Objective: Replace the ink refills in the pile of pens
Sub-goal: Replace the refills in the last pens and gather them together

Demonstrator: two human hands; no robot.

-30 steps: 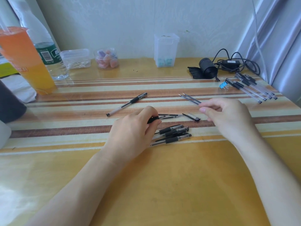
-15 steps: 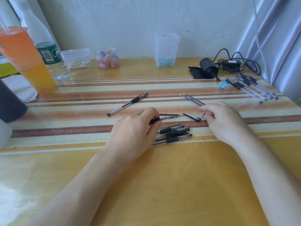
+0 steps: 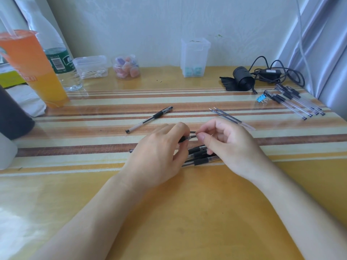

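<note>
My left hand (image 3: pixel 159 156) grips a clear pen barrel with a black grip (image 3: pixel 185 138), held level just above the table. My right hand (image 3: pixel 231 147) meets the barrel's right end, thumb and forefinger pinching a small pen tip piece there; the piece itself is mostly hidden by the fingers. A thin dark refill (image 3: pixel 192 132) pokes out behind the fingers. Under both hands lies the pile of pens (image 3: pixel 199 158). Two loose ink refills (image 3: pixel 228 116) lie beyond my right hand. One assembled pen (image 3: pixel 149 120) lies apart to the upper left.
Several more pens (image 3: pixel 296 103) and a blue binder clip (image 3: pixel 261 99) lie at the far right, near a black cable bundle (image 3: pixel 244 80). An orange drink cup (image 3: pixel 32 66), a water bottle (image 3: pixel 63 68) and small clear containers (image 3: pixel 194 57) stand along the back.
My right hand dropped to the small piece on the table, took it, and moved left to the end of the pen in my left hand. The left hand stayed in place.
</note>
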